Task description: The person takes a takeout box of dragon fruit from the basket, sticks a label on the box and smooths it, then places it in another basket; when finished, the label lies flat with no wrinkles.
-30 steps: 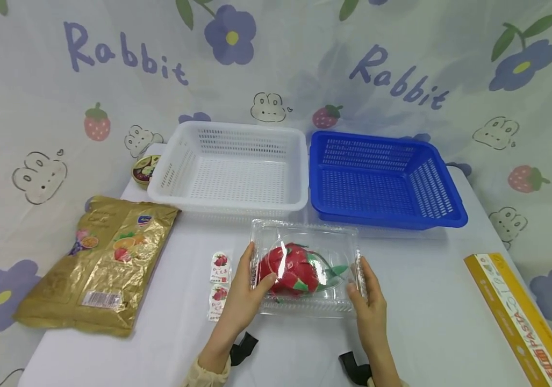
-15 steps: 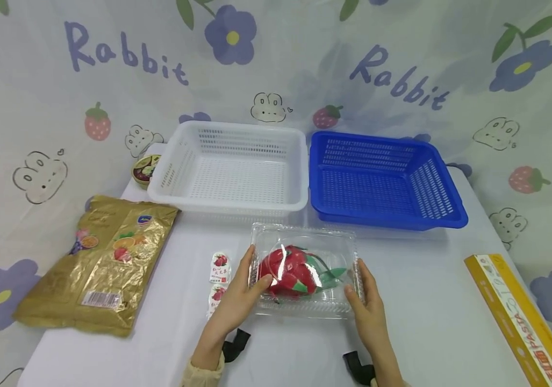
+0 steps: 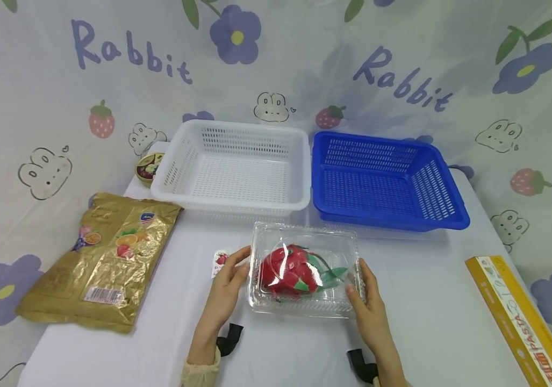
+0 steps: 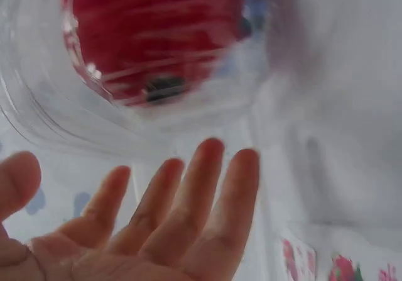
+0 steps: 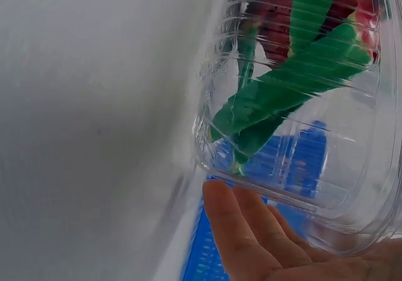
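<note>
A clear plastic clamshell box [image 3: 338, 244] with its lid down is in the middle of the head view. Inside lies a red dragon fruit [image 3: 289, 271] with green leaf tips, and the right wrist view shows its long green leaves [image 5: 282, 92] through the box wall. My right hand [image 3: 370, 301] grips the box's right end, thumb over the lid edge and fingers along the side. Just off the left end is my left hand [image 3: 222, 290], its fingers spread apart and holding nothing. A small dragon fruit sticker [image 3: 220, 262] shows beside it, partly covered by that hand.
Behind the box stand a white basket [image 3: 237, 207] and a blue basket [image 3: 392, 219], side by side. A gold bag [image 3: 106, 258] lies on the left, a yellow pasta box [image 3: 522, 317] on the right. A round tin [image 3: 147, 167] sits by the white basket.
My left hand has let go of the box's left end and moved left, now over the stickers. My right hand keeps its grip, and the box has barely moved.
</note>
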The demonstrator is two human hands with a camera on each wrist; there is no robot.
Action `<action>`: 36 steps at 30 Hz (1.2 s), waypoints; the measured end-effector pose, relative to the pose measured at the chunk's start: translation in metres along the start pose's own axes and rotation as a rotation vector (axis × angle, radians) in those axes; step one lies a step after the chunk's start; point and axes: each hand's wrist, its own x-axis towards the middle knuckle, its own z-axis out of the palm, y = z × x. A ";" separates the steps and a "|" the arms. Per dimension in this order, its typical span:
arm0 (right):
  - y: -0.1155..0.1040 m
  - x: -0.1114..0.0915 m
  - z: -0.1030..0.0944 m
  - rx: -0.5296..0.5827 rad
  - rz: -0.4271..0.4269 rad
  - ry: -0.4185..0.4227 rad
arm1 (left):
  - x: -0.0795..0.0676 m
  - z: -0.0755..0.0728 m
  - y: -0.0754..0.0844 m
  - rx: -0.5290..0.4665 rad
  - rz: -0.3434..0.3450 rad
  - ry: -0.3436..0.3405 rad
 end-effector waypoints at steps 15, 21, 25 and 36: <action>0.004 -0.002 -0.001 -0.030 0.002 -0.019 | -0.002 -0.005 -0.016 0.561 -0.127 0.431; 0.002 -0.002 -0.001 -0.032 -0.018 -0.016 | -0.002 -0.008 -0.022 0.707 -0.207 0.427; 0.004 -0.002 -0.001 -0.040 -0.022 -0.019 | -0.004 -0.007 -0.023 0.764 -0.219 0.448; 0.002 -0.001 -0.002 -0.036 -0.022 -0.032 | -0.007 -0.005 -0.022 0.840 -0.198 0.479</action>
